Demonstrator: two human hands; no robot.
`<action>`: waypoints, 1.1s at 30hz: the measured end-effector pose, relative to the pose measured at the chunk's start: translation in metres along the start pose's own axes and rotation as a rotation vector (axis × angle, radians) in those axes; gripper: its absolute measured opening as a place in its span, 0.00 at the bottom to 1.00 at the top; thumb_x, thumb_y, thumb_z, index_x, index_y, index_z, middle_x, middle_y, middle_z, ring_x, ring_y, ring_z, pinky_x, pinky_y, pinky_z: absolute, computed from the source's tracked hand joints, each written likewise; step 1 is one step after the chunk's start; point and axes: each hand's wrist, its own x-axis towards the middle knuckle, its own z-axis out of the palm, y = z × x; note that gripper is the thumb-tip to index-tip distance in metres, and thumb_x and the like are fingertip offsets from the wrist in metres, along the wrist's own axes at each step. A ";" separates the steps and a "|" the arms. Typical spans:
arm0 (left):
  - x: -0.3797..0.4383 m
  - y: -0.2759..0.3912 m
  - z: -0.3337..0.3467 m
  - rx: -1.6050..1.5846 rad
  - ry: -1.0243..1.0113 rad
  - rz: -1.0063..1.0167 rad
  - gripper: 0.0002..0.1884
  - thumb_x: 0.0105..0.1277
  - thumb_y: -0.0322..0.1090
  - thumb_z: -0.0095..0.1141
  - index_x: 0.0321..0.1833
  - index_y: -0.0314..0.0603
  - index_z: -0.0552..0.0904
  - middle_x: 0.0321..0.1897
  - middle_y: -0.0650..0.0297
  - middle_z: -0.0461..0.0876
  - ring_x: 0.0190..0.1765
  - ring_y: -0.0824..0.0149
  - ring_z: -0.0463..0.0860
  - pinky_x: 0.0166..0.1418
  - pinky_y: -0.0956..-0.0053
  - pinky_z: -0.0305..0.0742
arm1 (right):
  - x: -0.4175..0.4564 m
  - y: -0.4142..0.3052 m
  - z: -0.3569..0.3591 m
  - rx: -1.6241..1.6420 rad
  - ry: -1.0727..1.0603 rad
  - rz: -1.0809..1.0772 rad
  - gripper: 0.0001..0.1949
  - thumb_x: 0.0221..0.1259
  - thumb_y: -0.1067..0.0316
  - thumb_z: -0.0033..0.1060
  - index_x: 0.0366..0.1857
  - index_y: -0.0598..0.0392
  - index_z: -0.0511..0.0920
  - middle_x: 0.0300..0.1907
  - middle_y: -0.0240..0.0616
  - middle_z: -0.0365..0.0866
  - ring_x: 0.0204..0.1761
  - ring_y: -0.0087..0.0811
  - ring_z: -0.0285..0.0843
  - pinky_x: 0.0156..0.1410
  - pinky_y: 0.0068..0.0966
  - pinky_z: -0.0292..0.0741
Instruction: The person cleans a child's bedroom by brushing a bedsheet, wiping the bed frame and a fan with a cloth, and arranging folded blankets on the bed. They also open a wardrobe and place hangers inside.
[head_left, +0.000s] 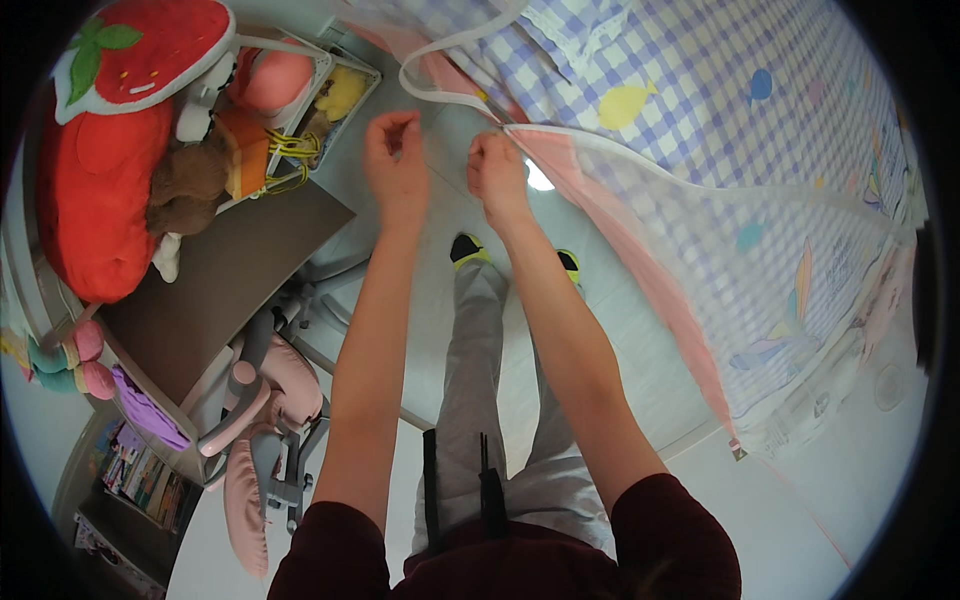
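My left hand (397, 172) is raised over the floor with its fingers curled. A gap shows between thumb and fingers, and nothing is visible in it. My right hand (499, 176) has its fingers bent in, just below the point where the white-edged openings of a mesh bed net (645, 180) meet. Whether those fingers grip the net's edge there is hidden. The net has a pink lower band (637, 266). Through the mesh shows purple-and-white checked bedding (690, 105) with fish prints.
To the left, a brown desk (225, 277) bears a strawberry plush (161, 56), a long red plush (105, 202) and wire baskets (352, 105) of toys. A pink swivel chair (247, 487) stands below it. Books (142, 476) fill a lower shelf. My feet stand on pale floor tiles (622, 360).
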 end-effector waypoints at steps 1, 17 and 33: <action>-0.004 -0.008 -0.003 0.078 -0.084 -0.043 0.11 0.59 0.26 0.58 0.45 0.40 0.80 0.41 0.62 0.82 0.45 0.68 0.79 0.50 0.74 0.72 | -0.013 -0.013 0.003 0.136 -0.024 0.075 0.09 0.65 0.63 0.42 0.26 0.49 0.67 0.16 0.23 0.57 0.13 0.17 0.49 0.16 0.17 0.50; -0.041 -0.111 0.083 -0.222 -0.210 -0.298 0.05 0.60 0.31 0.54 0.30 0.38 0.76 0.25 0.62 0.78 0.29 0.66 0.77 0.34 0.73 0.73 | 0.014 -0.021 -0.022 0.155 -0.161 0.383 0.09 0.66 0.66 0.38 0.26 0.49 0.66 0.15 0.22 0.52 0.12 0.16 0.42 0.14 0.17 0.43; -0.050 -0.125 0.063 0.282 -0.103 -0.258 0.09 0.58 0.31 0.66 0.27 0.36 0.78 0.22 0.62 0.80 0.26 0.65 0.78 0.35 0.72 0.74 | -0.125 -0.198 0.040 0.157 -0.311 0.032 0.13 0.71 0.64 0.32 0.24 0.50 0.62 0.17 0.23 0.51 0.13 0.15 0.42 0.15 0.17 0.41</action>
